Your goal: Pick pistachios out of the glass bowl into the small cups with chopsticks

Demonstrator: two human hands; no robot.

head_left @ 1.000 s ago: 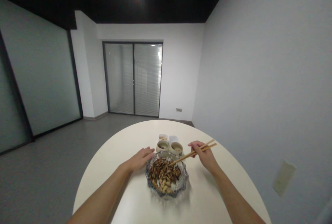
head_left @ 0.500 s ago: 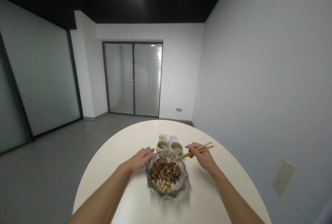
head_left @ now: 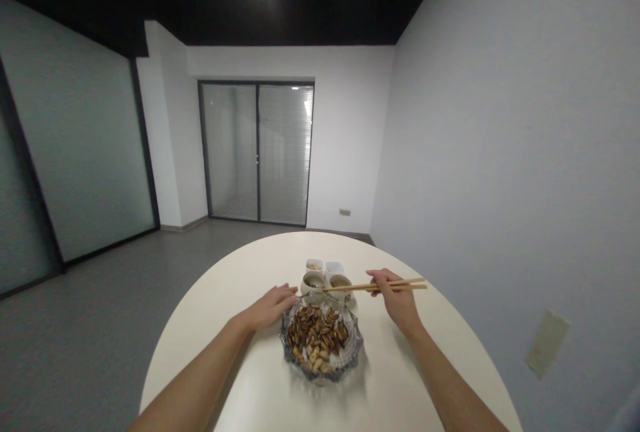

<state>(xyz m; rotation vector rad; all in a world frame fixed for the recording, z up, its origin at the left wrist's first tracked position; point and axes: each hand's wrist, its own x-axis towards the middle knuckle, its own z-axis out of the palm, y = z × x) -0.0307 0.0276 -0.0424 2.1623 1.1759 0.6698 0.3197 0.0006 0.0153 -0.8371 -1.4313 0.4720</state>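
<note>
My right hand (head_left: 397,299) grips a pair of wooden chopsticks (head_left: 363,287), held nearly level and pointing left. Their tips are just past the far rim of a scalloped glass bowl (head_left: 356,352), by the two small beige cups; whether they pinch anything is too small to tell. Brown striped seeds (head_left: 317,329) and paler peanuts (head_left: 317,359) fill much of the bowl. My left hand (head_left: 273,305) lies flat with fingers stretched out at the bowl's upper left rim. The left cup (head_left: 306,285) has something dark inside; the chopsticks cross in front of the right cup (head_left: 344,281).
Behind the cups stand two small white dishes: the left dish (head_left: 314,262) has pale bits in it, beside the right dish (head_left: 335,269). Everything rests on a round cream table (head_left: 225,292). A white wall (head_left: 475,172) rises close on the right.
My right hand has moved a little right, and the chopstick tips have lifted from the seeds in the bowl to beside the cups. My left hand has stayed put.
</note>
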